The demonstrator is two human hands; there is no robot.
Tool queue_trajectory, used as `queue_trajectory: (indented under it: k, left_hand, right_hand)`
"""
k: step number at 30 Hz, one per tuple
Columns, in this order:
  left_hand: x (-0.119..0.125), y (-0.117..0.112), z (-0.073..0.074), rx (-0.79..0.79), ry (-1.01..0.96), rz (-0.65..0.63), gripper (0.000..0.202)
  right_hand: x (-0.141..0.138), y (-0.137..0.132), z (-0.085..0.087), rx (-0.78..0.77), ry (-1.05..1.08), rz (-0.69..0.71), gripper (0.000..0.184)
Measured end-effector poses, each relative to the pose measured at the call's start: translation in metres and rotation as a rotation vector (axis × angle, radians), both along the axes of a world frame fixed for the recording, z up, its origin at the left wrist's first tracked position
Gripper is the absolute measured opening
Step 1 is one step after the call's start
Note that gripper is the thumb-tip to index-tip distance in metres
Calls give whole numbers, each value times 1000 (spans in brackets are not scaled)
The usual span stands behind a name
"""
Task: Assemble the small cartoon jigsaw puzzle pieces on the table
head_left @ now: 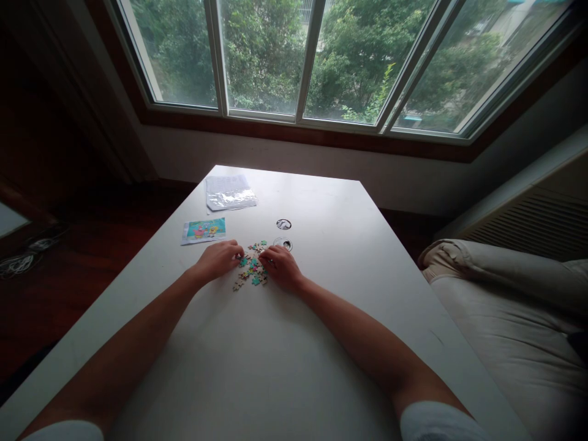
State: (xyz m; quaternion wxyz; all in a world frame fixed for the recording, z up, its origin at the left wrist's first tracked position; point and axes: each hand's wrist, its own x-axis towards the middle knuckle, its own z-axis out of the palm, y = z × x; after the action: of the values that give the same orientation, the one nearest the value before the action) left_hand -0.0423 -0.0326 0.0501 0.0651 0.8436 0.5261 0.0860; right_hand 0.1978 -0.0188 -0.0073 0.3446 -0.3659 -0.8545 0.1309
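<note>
A loose heap of small jigsaw pieces lies on the white table, some teal or multicoloured and others bare tan. At the heap's left edge is my left hand, its fingers curled together; whatever they hold is too small to make out. My right hand reaches in from the other side, with thumb and fingers pinched low over the pieces. Its fingertips touch the heap, but any piece between them is hidden. A cartoon picture sheet lies flat beyond my left hand.
Papers in a clear plastic sleeve rest near the table's far left corner. Two round inserts are set in the white tabletop beyond my right hand. A pale sofa stands along the right; a window is ahead.
</note>
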Motion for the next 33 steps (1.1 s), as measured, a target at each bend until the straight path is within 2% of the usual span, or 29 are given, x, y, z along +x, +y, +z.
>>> queue_trajectory:
  k: [12, 23, 29, 33]
  left_hand:
    - [-7, 6, 1, -65, -31, -68, 16]
    - [-14, 9, -2, -186, -94, -30, 19]
    - [-9, 9, 0, -153, -121, -48, 18]
    - [-6, 7, 3, -110, -148, -59, 18]
  right_hand:
    - [0, 1, -1, 10, 1, 4, 12]
    - [0, 1, -3, 5, -2, 5, 13]
    - [1, 1, 1, 3, 13, 10, 14]
    - [3, 0, 5, -30, 53, -34, 13]
